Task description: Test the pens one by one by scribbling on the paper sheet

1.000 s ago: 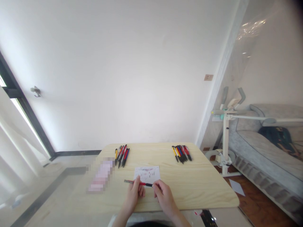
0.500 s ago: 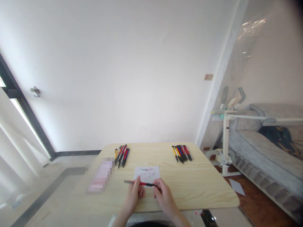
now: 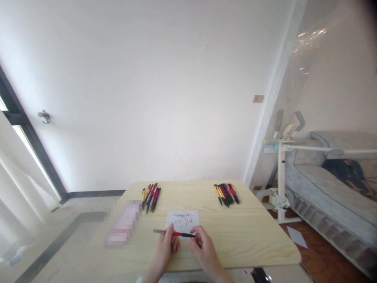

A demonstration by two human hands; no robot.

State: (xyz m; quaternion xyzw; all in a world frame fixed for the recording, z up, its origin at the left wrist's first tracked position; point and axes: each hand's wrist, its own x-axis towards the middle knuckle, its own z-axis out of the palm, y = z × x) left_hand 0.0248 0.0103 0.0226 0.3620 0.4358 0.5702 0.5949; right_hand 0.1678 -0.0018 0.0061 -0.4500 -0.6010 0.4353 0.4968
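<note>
A red and black pen [image 3: 176, 234] lies level just above the wooden table [image 3: 250, 239], held at both ends. My left hand [image 3: 166, 245] pinches its red middle, and my right hand [image 3: 202, 245] pinches the black tip end. Just behind the pen lies a small white paper [image 3: 183, 218] with coloured scribbles. Farther back, one group of several pens [image 3: 151, 193] sits at the left and another group of several pens [image 3: 226, 193] at the right.
A blurred pinkish patch [image 3: 123, 222] covers something at the table's left. Right of the table stands a white and grey stand [image 3: 281, 173] before a grey sofa [image 3: 332, 184]. A white sheet [image 3: 297, 237] lies on the floor.
My right hand has slid a little left along the pen's black end. The view has tipped slightly, so everything sits a bit lower in the frame.
</note>
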